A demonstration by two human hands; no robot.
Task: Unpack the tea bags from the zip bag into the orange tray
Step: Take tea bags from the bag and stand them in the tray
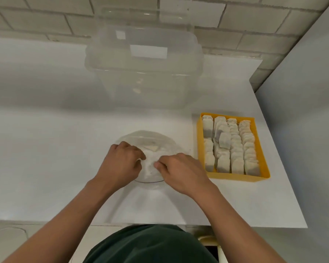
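Evidently the unpacking is in its late part: the rectangular orange plastic tray (235, 176), at the right of the frame, already holds four close-packed rows of pale paper tea bags (235, 149), with one loose tea bag (224, 142) lying slantwise on top of the second row. The clear, soft plastic zip bag (150, 136) lies on the white counter (46, 149) at the centre of the frame, just left of the tray and apart from it.

Both hands are on the zip bag. The left hand (122, 162) has its fingers curled down onto the left side, and the right hand (180, 171) pinches the film between thumb and forefinger; the two nearly meet over the middle. Whether the zip is open here I cannot tell.

Through the film at least one last tea bag (151, 148) shows near the bag's upper edge, so the step in hand looks like working out the remainder.

Next, I judge, the mouth must be held wide with one hand while the other reaches in, lifts that piece out and carries it right to the tray.

A large transparent storage box (144, 73) stands in the upper centre.
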